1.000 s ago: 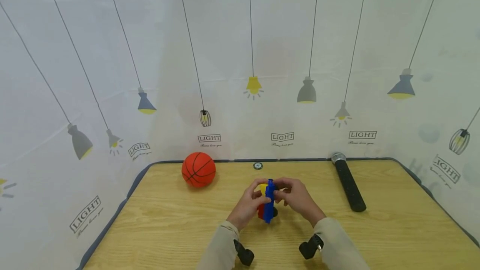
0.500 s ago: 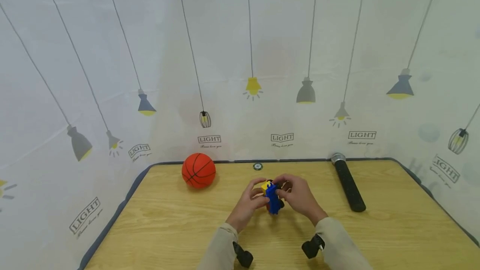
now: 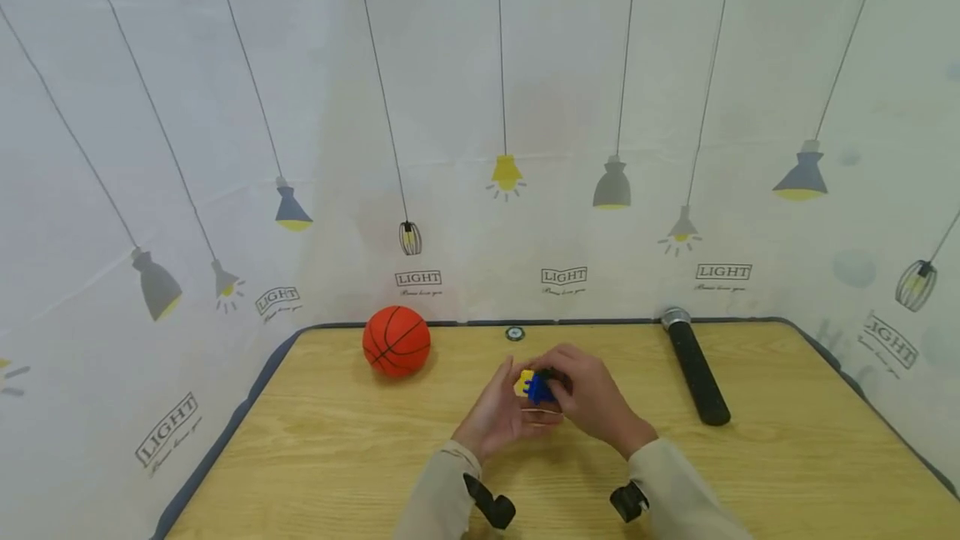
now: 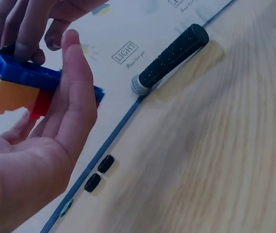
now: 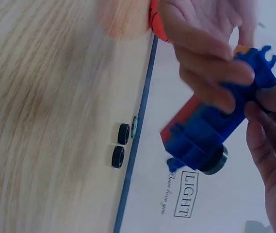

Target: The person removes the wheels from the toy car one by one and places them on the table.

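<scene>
Blue, red and yellow plastic toy vehicle [image 5: 196,141] held above pale wood-grain surface [image 3: 337,440], between hands. Right hand [image 3: 600,394] nearer hooked end, fingers pinching there; left hand [image 3: 497,419] alongside, fingers loosely extended, apparently touching. Vehicle's long axis slants across left fingers.

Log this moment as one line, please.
right hand: pinches toy vehicle | left hand: alongside it | two black wheels: on table | basketball: left of hands | microphone: right of hands
</scene>
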Available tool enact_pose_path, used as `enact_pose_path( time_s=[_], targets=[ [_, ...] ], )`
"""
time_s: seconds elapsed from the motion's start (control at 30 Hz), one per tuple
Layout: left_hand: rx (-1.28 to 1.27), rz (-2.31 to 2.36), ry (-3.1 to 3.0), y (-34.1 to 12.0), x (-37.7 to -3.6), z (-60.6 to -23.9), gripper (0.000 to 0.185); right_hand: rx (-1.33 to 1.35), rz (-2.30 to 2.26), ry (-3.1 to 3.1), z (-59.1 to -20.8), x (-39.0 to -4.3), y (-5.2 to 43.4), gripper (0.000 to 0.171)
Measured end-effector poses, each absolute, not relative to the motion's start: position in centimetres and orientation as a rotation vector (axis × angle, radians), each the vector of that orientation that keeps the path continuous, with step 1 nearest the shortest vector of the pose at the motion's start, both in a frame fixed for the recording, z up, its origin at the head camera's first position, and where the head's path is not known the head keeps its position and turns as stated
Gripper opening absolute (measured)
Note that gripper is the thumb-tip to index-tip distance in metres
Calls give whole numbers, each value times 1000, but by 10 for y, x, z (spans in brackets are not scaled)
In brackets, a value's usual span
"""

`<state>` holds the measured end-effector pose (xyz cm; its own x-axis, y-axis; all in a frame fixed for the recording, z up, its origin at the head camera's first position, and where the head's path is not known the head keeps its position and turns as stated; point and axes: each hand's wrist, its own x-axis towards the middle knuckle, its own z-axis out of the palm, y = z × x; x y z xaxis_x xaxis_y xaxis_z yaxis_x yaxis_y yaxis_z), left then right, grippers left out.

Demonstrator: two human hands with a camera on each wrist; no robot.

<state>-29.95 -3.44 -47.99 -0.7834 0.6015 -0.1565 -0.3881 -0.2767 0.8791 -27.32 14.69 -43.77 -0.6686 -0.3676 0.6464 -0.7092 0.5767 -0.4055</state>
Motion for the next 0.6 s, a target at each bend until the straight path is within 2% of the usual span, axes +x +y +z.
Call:
enact_pose_path(
  time_s=[0.13,0.27,0.6],
  targets=[
    [259,2143,1263,-31,-298,-478,54,957,883,-2311,-434,-266,144,28],
    [307,2209,1222,-30,-299,-480,38,940,915,-2334,-435,-262,145,25],
    [514,2240,1354,-31,-300,-479,35,830,1063,-2280,-445,-259,150,21]
  ],
)
